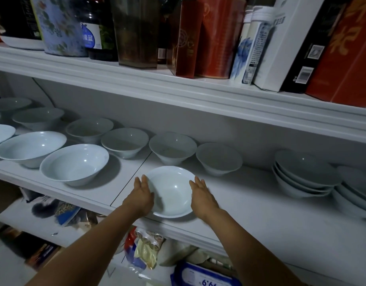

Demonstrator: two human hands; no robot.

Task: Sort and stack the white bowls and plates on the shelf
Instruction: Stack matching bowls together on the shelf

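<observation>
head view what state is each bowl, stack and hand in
front bowl: upright, at front edge of shelf
left hand: open, fingers straight at bowl's left side
right hand: open, fingers straight at its right side
bowl stack: nested, upright
loose bowls: upright, unstacked

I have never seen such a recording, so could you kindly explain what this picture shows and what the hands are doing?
No machine here: a person works with bare hands. The one picture comes from a camera worn on the head, looking forward and down. The left hand and right hand rest straight fingers against either side of a white bowl at the front edge of a white shelf. More single bowls stand behind it and to the left; a stack of bowls sits on the right. Boxes and bottles fill the shelf above.
</observation>
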